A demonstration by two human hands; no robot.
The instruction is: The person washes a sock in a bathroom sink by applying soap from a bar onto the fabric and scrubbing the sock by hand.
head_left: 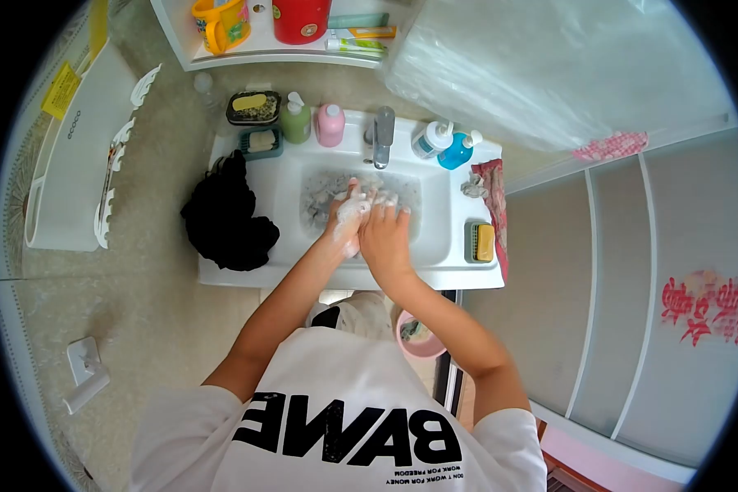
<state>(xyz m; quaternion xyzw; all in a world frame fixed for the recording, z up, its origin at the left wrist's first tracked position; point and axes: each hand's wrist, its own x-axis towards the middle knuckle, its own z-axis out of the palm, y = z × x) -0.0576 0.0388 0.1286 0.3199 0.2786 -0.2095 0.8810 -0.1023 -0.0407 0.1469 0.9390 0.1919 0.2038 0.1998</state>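
My left hand (349, 217), coated in white suds, is over the sink basin with its visible fingers stretched out; part of it is hidden by foam and the other hand. Against it lies my right hand (385, 235), fingers extended and spread, with foam on the tips. Neither hand shows an object in it. Below them, greyish sudsy water (320, 184) fills the bottom of the white sink (279, 189). Whether a cloth lies under the suds I cannot tell. Behind the basin stands a grey faucet (381, 135).
Black cloth (228, 215) is heaped on the sink's left side. Bottles, green (296, 121), pink (330, 125), white (429, 141) and blue (457, 152), line the back. A yellow soap bar (485, 243) sits right. A pink bucket (419, 343) stands below. Plastic sheeting (549, 66) hangs at upper right.
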